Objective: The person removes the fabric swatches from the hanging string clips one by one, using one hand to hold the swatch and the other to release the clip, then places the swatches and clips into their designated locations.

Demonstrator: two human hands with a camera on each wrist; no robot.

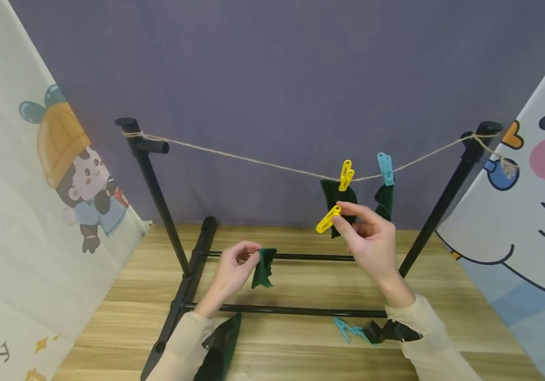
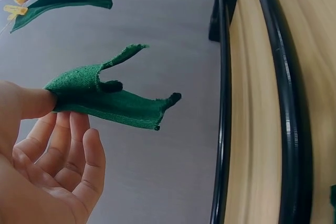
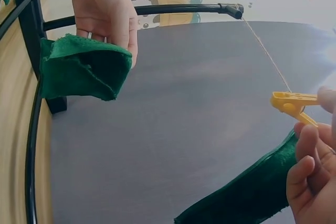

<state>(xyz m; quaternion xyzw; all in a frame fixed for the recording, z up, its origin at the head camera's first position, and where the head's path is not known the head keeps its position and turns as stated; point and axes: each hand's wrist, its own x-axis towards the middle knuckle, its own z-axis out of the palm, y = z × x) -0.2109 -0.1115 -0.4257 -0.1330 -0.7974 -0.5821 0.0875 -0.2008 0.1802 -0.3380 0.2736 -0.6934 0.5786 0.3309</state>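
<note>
My left hand (image 1: 234, 272) pinches a small dark green cloth (image 1: 264, 268) by its top, and the cloth hangs beside the fingertips. In the left wrist view that cloth (image 2: 105, 95) is folded with frayed ends. A yellow clothespin (image 1: 328, 219) is pinched by its handles between thumb and finger of my right hand (image 1: 369, 241), in front of the line. Behind it, another green cloth (image 1: 327, 193) hangs from the string (image 1: 253, 159) under a second yellow clothespin (image 1: 346, 175). To its right a blue clothespin (image 1: 385, 169) holds one more green cloth (image 1: 384, 201).
The string sags between two black posts (image 1: 158, 196) of a frame on the wooden table (image 1: 301, 349). Blue clothespins (image 1: 346, 329) and a dark object (image 1: 386, 332) lie near the right sleeve. More green cloth (image 1: 224, 344) lies by the left sleeve. A grey backdrop (image 1: 272, 79) stands behind.
</note>
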